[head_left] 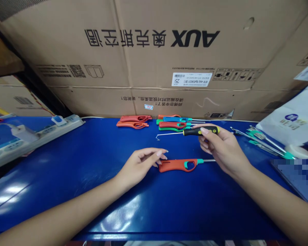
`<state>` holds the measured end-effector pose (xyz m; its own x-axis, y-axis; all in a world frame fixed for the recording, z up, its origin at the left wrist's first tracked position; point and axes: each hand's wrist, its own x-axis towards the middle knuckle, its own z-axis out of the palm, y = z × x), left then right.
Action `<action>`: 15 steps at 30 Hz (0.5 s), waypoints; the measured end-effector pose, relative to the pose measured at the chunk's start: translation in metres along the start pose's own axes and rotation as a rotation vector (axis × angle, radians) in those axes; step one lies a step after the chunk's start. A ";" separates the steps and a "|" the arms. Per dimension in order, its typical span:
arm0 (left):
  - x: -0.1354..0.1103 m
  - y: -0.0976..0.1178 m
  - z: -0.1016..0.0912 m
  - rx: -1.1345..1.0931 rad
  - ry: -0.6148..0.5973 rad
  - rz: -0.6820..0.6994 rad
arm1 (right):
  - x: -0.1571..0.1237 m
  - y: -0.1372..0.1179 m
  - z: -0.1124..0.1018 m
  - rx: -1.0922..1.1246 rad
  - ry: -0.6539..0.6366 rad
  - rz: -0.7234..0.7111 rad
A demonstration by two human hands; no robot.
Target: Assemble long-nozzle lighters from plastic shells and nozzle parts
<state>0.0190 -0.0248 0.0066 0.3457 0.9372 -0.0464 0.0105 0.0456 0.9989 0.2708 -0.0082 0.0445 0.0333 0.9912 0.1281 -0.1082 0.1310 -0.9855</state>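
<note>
My right hand (222, 147) is closed round the black and yellow handle of a screwdriver (201, 131), whose thin shaft points left. A small bent metal piece (157, 137) hangs at its tip. Below it on the blue table lies an orange gas lighter (176, 165) with a teal trigger and a metal tube reaching right, partly behind my right hand. My left hand (141, 165) is at the lighter's left end, fingers loosely curved and apart, holding nothing. Whether a fingertip touches the lighter, I cannot tell.
Two orange-red lighter shells (135, 121) lie at the back, with several coloured lighters (173, 124) to their right. Metal tubes with green ends (265, 141) lie near a white bag (292, 116). A power strip (43, 136) runs along the left. A large carton (143, 61) stands behind.
</note>
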 end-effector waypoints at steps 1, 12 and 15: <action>0.000 0.001 0.000 -0.090 0.013 -0.036 | 0.002 0.001 0.003 0.047 -0.004 0.024; 0.006 0.002 -0.003 -0.516 0.074 -0.313 | -0.004 0.035 0.000 0.140 -0.103 0.098; 0.008 0.002 -0.002 -0.521 0.101 -0.346 | -0.006 0.038 -0.001 0.111 -0.109 0.082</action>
<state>0.0195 -0.0167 0.0087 0.3134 0.8650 -0.3918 -0.3609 0.4901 0.7934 0.2672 -0.0088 0.0061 -0.0871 0.9940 0.0655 -0.2154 0.0454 -0.9755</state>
